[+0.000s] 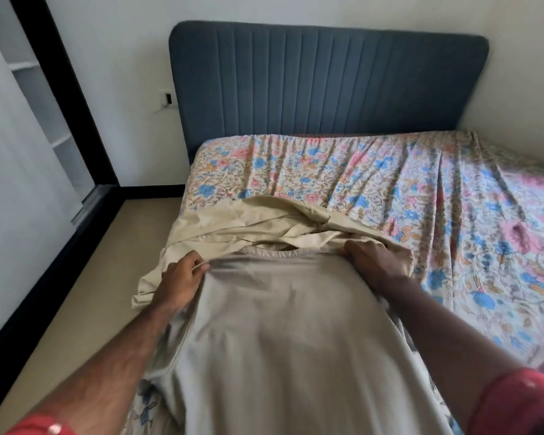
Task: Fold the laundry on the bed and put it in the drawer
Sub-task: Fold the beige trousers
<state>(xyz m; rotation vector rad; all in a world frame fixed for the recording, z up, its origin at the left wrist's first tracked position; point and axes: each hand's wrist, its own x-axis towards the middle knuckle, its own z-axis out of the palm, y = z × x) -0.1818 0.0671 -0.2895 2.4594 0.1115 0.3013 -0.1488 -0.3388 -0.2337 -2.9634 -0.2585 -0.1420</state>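
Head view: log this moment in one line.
left hand: grips shirt shoulder | right hand: grips other shoulder | shirt: flat on bed

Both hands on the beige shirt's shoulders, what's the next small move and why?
Probably lower the beige shirt flat onto the bed: the left hand and right hand pinch its shoulders, its body looks unfolded, and a cream garment lies bunched beyond it.

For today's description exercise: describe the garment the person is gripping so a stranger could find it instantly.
Start at the blue headboard and come down the floral bedsheet to its near left side. There a grey-beige T-shirt lies spread, left hand and right hand gripping its shoulders. It is greyer and smoother than the crumpled cream garment beyond.
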